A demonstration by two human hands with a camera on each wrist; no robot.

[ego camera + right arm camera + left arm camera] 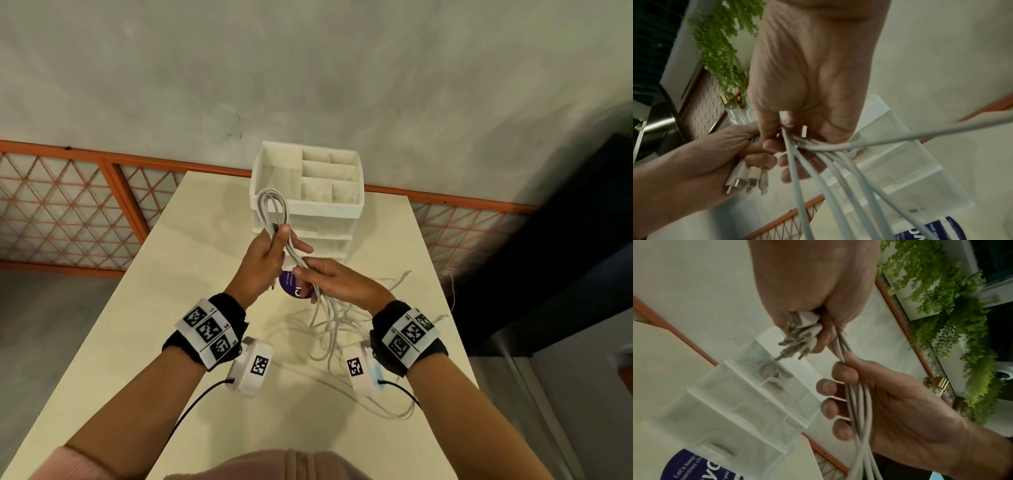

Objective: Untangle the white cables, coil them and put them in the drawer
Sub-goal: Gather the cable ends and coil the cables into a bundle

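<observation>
White cables [274, 209] are being held above the table [212, 308], looped up in front of the drawer unit [308, 205]. Left hand [262, 255] is gripping loop and plugs [797, 335] with curled fingers; right hand [337, 281] is curling round the hanging strands. Purple sticker [289, 286] is reading "Let's keep", the rest being blurred.

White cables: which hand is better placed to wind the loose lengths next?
Probably right. The left hand grips the loop and plugs of the white cables; the right hand holds the strands trailing to the table.
</observation>
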